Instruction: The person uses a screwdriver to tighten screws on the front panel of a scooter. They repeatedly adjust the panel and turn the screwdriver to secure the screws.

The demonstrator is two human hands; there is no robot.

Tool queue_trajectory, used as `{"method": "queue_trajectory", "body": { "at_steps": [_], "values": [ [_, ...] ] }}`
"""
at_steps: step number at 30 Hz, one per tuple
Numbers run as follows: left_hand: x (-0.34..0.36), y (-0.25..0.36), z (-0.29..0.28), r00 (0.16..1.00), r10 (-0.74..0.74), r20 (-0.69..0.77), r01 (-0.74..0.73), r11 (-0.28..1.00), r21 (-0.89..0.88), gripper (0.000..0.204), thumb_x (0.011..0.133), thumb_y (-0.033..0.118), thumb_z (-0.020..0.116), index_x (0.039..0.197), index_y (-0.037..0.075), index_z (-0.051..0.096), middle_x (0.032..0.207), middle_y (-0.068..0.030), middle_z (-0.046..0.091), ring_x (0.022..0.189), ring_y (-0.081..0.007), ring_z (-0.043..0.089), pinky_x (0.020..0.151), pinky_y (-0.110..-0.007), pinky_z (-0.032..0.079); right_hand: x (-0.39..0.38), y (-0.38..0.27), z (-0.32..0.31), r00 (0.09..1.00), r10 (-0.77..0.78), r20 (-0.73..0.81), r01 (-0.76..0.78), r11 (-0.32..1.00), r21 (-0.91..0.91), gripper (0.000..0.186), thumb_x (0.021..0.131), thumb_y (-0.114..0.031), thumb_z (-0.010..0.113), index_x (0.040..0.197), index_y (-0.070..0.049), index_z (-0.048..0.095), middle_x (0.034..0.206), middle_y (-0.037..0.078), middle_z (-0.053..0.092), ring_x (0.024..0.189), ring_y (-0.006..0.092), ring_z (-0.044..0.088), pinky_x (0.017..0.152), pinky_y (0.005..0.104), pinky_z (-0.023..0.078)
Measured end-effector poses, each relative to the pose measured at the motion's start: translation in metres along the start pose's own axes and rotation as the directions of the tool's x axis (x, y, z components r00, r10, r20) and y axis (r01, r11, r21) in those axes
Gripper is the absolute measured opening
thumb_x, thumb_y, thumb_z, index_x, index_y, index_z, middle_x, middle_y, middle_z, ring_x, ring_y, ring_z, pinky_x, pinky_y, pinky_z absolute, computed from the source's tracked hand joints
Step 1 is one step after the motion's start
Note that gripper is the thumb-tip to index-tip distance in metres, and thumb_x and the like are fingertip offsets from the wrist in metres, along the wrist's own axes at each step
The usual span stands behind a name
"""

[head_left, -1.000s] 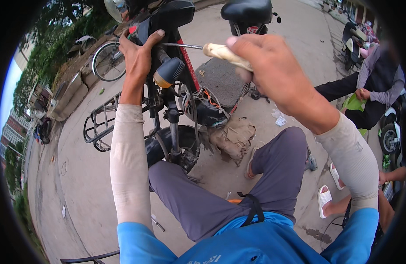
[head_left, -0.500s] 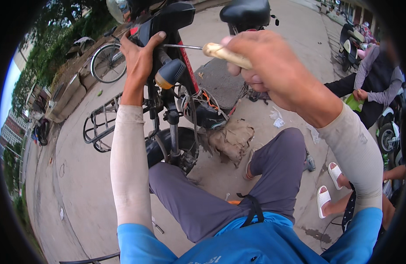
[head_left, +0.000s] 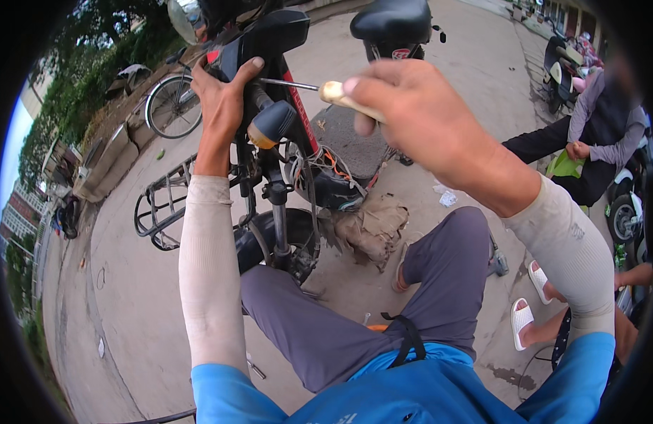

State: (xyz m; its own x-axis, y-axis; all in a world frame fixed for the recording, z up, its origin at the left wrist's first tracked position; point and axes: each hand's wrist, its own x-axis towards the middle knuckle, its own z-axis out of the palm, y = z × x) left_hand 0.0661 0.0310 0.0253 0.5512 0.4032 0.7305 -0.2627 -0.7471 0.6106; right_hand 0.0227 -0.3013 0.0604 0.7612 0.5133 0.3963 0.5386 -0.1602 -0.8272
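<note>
Two bare hands are working at one scooter [head_left: 278, 32], and one screwdriver-like tool [head_left: 335, 92] is spanning the space between them. One grey-and-amber lamp [head_left: 272, 124] is jutting out beneath the left hand [head_left: 220, 94], one black rack [head_left: 159, 210] is sticking out lower at the left, and one rumpled brown cloth [head_left: 372, 227] is lying on the ground beside the front wheel. Two white slippers [head_left: 522, 324] are showing at the right, on another person's feet.

The tool is presenting a thin, straight metal shaft and a pale, cream-coloured handle. It is lying nearly level, its shaft pointing left toward the scooter's black front panelling, ending just below the left thumb; the exact seating of its tip is too small to tell.

The right hand [head_left: 429, 116] is keeping its grip closed around the handle, the thumb lying along it and the fingers curling underneath. The left grip is spreading wide, thumb and fingers apart, and touching the black panelling; its fingertips are partly hiding, so how firmly it is pressing cannot be told.
</note>
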Motion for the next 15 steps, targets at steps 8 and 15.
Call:
{"method": "queue_trajectory", "body": {
  "at_steps": [8, 15],
  "values": [
    [0.0, 0.002, 0.003, 1.0, -0.003, -0.021, 0.004, 1.0, 0.021, 0.134, 0.075, 0.065, 0.091, 0.162, -0.016, 0.028, 0.158, -0.0385, 0.034, 0.15, -0.0498, 0.036, 0.127, -0.052, 0.031, 0.0, 0.017, 0.0, 0.442, -0.868, 0.227, 0.706, 0.181, -0.684, 0.035, 0.087, -0.001, 0.078, 0.121, 0.001, 0.071, 0.102, 0.017, 0.066, 0.077, 0.0268, 0.07, 0.06, 0.0356, 0.056],
    [-0.001, 0.005, 0.005, 1.0, -0.022, -0.013, 0.022, 1.0, -0.008, 0.133, 0.075, 0.064, 0.091, 0.162, -0.015, 0.029, 0.159, -0.037, 0.034, 0.151, -0.049, 0.034, 0.126, -0.052, 0.032, 0.007, 0.004, 0.002, 0.773, -0.602, -0.201, 0.494, 0.769, -0.405, 0.031, 0.096, -0.01, 0.08, 0.125, -0.003, 0.071, 0.099, 0.011, 0.069, 0.069, 0.0283, 0.069, 0.065, 0.037, 0.056]
  ]
}}
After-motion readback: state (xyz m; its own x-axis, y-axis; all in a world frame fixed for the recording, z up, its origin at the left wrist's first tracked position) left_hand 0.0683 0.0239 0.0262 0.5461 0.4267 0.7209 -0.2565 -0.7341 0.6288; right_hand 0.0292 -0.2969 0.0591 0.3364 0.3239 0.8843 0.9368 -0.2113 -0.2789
